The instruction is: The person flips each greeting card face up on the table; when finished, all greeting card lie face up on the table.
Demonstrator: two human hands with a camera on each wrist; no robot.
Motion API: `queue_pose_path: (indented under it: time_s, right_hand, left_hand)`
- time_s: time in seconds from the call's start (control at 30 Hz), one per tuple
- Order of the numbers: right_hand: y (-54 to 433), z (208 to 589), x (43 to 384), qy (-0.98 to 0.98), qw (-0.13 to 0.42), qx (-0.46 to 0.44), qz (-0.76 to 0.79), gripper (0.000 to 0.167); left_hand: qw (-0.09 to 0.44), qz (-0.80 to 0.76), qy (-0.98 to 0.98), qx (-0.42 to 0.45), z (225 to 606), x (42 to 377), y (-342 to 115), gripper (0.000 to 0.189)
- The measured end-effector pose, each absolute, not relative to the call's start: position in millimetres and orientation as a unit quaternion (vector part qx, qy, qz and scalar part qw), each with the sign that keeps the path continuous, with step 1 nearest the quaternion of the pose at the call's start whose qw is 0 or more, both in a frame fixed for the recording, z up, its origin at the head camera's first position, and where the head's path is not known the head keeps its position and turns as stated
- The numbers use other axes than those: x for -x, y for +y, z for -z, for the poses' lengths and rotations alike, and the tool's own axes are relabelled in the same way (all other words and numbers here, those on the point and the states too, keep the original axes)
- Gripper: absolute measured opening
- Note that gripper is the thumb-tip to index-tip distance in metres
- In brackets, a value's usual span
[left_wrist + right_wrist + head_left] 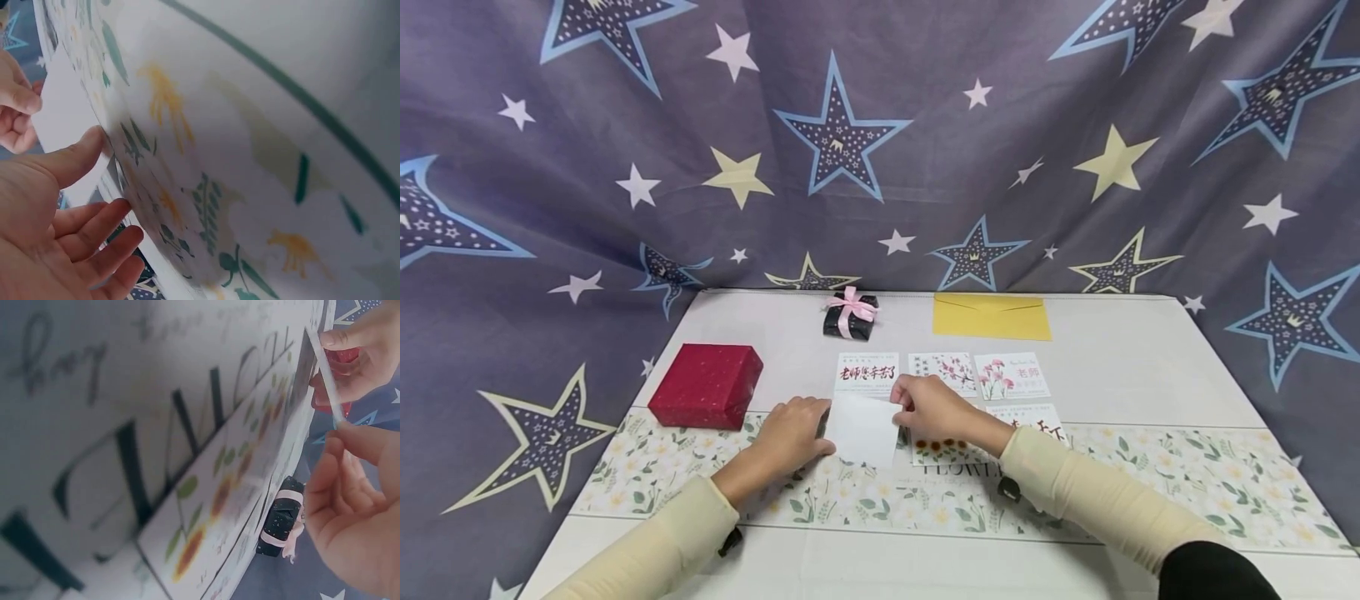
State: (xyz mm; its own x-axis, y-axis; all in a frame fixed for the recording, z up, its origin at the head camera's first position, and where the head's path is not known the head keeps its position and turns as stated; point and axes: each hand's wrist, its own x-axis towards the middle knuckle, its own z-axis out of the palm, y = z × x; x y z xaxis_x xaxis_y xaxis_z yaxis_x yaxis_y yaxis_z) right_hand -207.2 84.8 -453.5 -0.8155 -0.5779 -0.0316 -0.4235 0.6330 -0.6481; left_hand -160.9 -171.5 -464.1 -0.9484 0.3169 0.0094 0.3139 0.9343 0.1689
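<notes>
A blank white card (862, 429) stands tilted above the table between my hands, covering part of the card with red lettering (867, 371). My right hand (932, 408) pinches its right edge between thumb and fingers; the right wrist view shows the white card (326, 378) nearly edge-on. At its left edge is my left hand (790, 433), its thumb (87, 150) against or very close to the card and the other fingers loosely bent and spread. Under my right forearm lies a sunflower card (951, 452), partly hidden.
Right of centre lie a blossom card (951, 373), a pink flower card (1011, 377) and another lettered card (1026, 414). Behind them is a yellow envelope (992, 318). A black box with pink ribbon (850, 317) and a red box (706, 385) stand farther left.
</notes>
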Motion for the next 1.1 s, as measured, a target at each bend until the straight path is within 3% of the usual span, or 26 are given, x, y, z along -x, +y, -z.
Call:
queue_pose_path:
  time_s: [0.2, 0.43, 0.6, 0.77, 1.1]
  right_hand:
    - [88, 449, 209, 0.885, 0.088, 0.303, 0.341, 0.023]
    - [92, 444, 213, 0.872, 0.026, 0.346, 0.344, 0.011]
    - [94, 441, 215, 0.860, 0.049, 0.349, 0.368, 0.016]
    - [95, 441, 211, 0.859, 0.075, 0.361, 0.356, 0.019]
    - [94, 447, 198, 0.853, 0.137, 0.418, 0.281, 0.031]
  left_hand:
    - [-0.045, -0.104, 0.980, -0.163, 464, 164, -178, 0.021]
    - [-0.097, -0.144, 0.972, -0.159, 460, 167, -181, 0.016]
    - [-0.118, -0.140, 0.971, -0.152, 460, 168, -182, 0.004]
    - [-0.112, -0.133, 0.971, -0.164, 460, 167, -184, 0.012]
    - [-0.044, -0.123, 0.969, -0.210, 461, 168, -184, 0.015]
